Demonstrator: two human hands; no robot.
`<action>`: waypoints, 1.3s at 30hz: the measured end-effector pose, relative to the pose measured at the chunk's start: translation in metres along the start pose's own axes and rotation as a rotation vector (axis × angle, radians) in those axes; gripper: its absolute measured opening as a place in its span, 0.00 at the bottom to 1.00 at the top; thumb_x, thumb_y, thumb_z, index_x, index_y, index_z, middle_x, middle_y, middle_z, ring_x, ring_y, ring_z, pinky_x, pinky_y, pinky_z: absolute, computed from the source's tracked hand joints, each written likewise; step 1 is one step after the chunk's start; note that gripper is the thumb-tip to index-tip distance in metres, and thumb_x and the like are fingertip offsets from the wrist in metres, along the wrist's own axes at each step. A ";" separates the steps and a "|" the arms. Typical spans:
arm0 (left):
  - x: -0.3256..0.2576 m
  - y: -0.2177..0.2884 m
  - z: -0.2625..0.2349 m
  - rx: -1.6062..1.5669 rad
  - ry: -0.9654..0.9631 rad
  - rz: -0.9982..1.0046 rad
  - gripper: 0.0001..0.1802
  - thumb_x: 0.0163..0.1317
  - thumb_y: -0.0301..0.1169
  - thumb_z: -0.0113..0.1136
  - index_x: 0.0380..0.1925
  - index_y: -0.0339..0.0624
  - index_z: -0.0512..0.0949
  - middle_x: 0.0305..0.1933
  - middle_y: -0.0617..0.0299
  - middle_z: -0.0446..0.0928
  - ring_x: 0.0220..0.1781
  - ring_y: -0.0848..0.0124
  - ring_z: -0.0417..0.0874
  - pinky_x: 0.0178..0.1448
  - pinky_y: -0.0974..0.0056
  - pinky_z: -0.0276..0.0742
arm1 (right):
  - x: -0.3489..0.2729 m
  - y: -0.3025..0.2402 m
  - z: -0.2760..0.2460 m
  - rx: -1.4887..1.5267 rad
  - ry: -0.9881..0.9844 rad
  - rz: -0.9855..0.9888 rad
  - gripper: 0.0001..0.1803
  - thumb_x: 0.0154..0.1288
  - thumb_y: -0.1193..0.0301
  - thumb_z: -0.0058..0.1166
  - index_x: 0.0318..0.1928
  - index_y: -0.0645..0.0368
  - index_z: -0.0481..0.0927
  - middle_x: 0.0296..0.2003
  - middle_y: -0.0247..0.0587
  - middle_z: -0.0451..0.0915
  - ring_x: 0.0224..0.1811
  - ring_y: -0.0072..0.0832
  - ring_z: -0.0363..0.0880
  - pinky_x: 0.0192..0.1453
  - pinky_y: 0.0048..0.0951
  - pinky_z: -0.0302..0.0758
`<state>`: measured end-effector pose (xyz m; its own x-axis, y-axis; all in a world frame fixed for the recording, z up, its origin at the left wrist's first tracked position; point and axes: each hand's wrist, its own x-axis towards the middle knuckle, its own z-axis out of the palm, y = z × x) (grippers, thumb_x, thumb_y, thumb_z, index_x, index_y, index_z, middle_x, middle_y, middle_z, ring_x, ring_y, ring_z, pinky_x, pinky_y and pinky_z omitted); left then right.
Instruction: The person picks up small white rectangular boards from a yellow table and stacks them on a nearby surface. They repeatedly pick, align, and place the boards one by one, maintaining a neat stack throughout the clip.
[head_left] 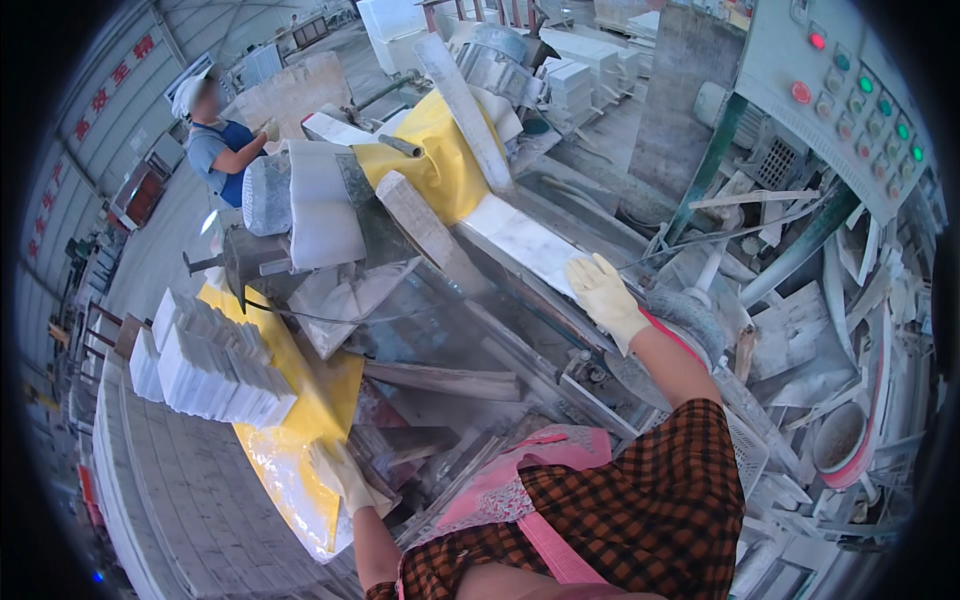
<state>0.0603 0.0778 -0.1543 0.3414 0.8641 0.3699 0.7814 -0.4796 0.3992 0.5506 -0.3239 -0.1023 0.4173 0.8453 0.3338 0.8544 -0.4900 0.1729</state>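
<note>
Head view: right hand (pixel 605 293) in a pale glove, fingers flat and released on white stone slab (pixel 525 243), long axis running up-left from it. Left hand (pixel 345 478) farther off, resting on yellow sheet (pixel 300 440), grip unclear.

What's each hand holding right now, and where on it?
Right hand: rests flat on the near end of the white stone slab, no closed hold. Left hand: at the yellow sheet; hold unclear.

We stand in a stone-cutting workshop: a dusty cutting machine (pixel 400 230), stacks of cut white tiles (pixel 215 365), a button-studded control panel (pixel 850 100), offcuts (pixel 800 330) strewn about.
</note>
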 end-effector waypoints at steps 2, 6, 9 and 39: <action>0.001 0.002 -0.002 0.039 0.079 0.098 0.27 0.71 0.39 0.59 0.60 0.26 0.75 0.62 0.34 0.75 0.65 0.38 0.72 0.73 0.44 0.64 | 0.010 -0.004 0.006 -0.029 -0.029 -0.013 0.30 0.71 0.71 0.42 0.72 0.66 0.67 0.70 0.51 0.72 0.76 0.38 0.67 0.81 0.47 0.58; 0.001 0.007 -0.009 0.054 -0.081 -0.030 0.31 0.71 0.42 0.58 0.64 0.26 0.73 0.69 0.33 0.72 0.74 0.39 0.69 0.81 0.44 0.57 | 0.024 -0.005 0.018 -0.106 -0.077 -0.020 0.30 0.73 0.70 0.40 0.74 0.64 0.64 0.73 0.49 0.69 0.77 0.38 0.64 0.82 0.46 0.58; -0.001 0.008 -0.010 0.047 -0.052 -0.018 0.31 0.71 0.42 0.57 0.64 0.26 0.74 0.69 0.33 0.73 0.74 0.40 0.69 0.81 0.45 0.58 | 0.039 -0.005 0.029 -0.127 -0.146 0.016 0.31 0.74 0.70 0.39 0.75 0.63 0.62 0.75 0.49 0.66 0.78 0.39 0.62 0.82 0.46 0.57; -0.020 -0.032 -0.199 -0.660 -0.258 -0.596 0.37 0.76 0.57 0.51 0.61 0.29 0.77 0.55 0.49 0.82 0.54 0.64 0.83 0.55 0.60 0.76 | 0.109 -0.584 -0.126 1.738 -0.210 -0.028 0.23 0.77 0.64 0.51 0.69 0.53 0.73 0.43 0.49 0.85 0.43 0.39 0.85 0.46 0.39 0.79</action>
<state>-0.0753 0.0454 -0.0079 0.1462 0.9652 -0.2168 0.4361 0.1339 0.8899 0.0585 0.0271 -0.0504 0.3073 0.9283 0.2095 0.1130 0.1830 -0.9766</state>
